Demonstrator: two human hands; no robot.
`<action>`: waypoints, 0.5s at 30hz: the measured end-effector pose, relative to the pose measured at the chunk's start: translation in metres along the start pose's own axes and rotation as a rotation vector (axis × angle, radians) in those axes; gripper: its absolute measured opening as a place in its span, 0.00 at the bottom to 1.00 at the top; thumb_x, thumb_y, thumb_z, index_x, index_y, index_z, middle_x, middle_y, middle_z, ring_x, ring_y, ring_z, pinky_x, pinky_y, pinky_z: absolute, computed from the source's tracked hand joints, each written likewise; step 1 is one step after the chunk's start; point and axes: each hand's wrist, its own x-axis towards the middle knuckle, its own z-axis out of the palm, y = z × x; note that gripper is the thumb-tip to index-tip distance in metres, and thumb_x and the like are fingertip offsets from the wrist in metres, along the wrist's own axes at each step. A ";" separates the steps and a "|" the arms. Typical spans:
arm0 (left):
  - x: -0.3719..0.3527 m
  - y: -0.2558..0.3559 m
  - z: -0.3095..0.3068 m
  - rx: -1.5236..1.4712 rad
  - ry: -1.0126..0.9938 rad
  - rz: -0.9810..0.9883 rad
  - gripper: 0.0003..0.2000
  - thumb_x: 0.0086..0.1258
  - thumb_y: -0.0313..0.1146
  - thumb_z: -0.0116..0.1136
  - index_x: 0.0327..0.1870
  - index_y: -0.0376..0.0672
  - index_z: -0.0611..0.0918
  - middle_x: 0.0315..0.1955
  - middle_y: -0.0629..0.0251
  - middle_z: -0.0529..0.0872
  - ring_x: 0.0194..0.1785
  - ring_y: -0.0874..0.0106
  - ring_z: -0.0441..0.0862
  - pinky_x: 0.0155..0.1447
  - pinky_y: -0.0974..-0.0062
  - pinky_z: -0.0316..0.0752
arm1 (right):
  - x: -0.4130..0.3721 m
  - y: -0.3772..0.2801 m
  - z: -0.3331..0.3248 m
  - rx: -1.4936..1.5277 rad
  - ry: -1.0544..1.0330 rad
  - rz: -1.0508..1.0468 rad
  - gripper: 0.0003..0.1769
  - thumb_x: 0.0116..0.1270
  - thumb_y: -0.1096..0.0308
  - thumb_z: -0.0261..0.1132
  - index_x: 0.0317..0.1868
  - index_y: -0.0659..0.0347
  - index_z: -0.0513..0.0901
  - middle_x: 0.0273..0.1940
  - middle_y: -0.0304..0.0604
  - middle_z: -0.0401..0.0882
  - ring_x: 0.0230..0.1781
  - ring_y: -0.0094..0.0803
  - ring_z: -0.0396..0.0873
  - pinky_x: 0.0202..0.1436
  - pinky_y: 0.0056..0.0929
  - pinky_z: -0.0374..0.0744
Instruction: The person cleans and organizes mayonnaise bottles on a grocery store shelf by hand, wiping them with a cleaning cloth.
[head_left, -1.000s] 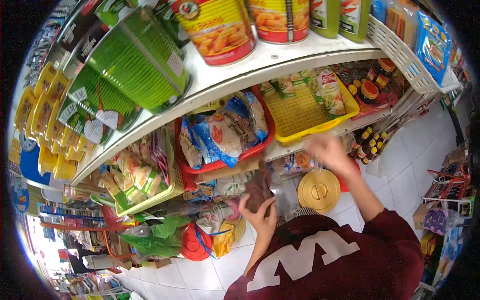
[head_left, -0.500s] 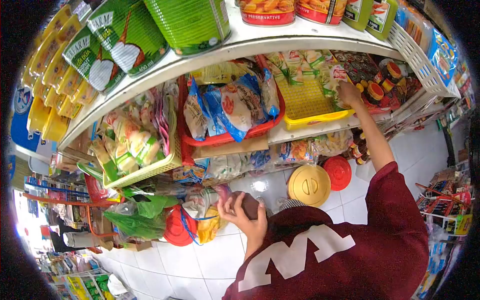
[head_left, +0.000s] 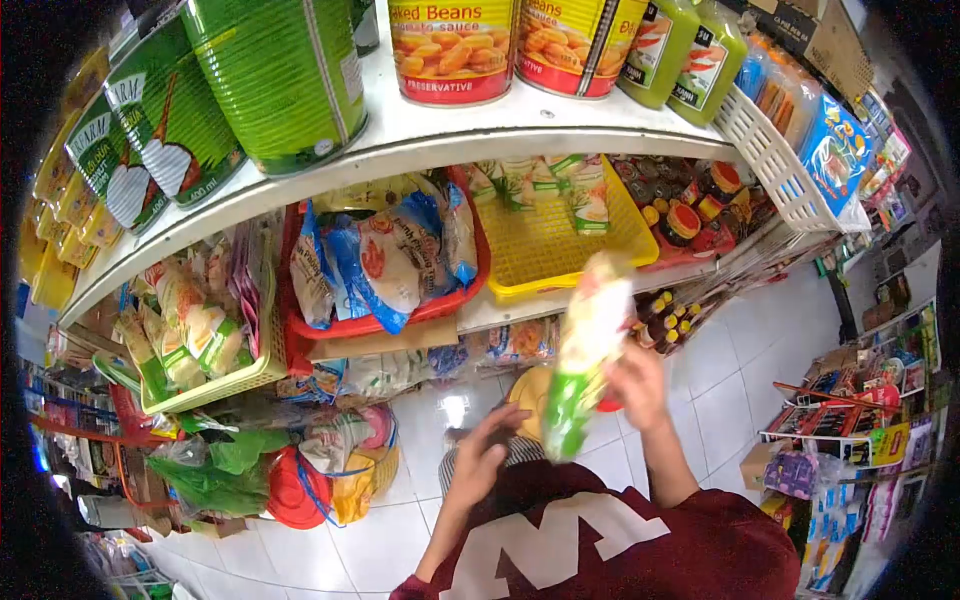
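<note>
A long plastic packet, whitish with a bright green lower end, stands nearly upright in front of me, smeared by motion. My right hand grips it from the right side, its fingers partly hidden behind and blurred. To the left, below the shelf, my left hand is raised with its fingers apart and nothing visible in it, close to the packet but not touching it. Beyond the packet, on the lower shelf, sits a yellow mesh basket with several smaller green-and-white packets toward its back.
Overhead, the upper shelf carries green cans, baked beans cans and green bottles. A red basket of blue-and-white bags adjoins the yellow one. Red lids and bags lie on the tiled floor.
My right hand has come out of the yellow basket, drawing the packet toward me. My left hand has turned and lowered slightly. The view has shifted, showing more of the upper shelf.
</note>
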 end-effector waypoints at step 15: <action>-0.049 -0.054 -0.009 -0.432 0.304 -0.282 0.36 0.39 0.27 0.57 0.57 0.38 0.60 0.48 0.59 0.71 0.51 0.65 0.70 0.55 0.69 0.66 | -0.040 0.108 0.028 0.284 -0.562 0.817 0.08 0.63 0.68 0.52 0.37 0.65 0.71 0.29 0.38 0.73 0.30 0.20 0.71 0.34 0.18 0.70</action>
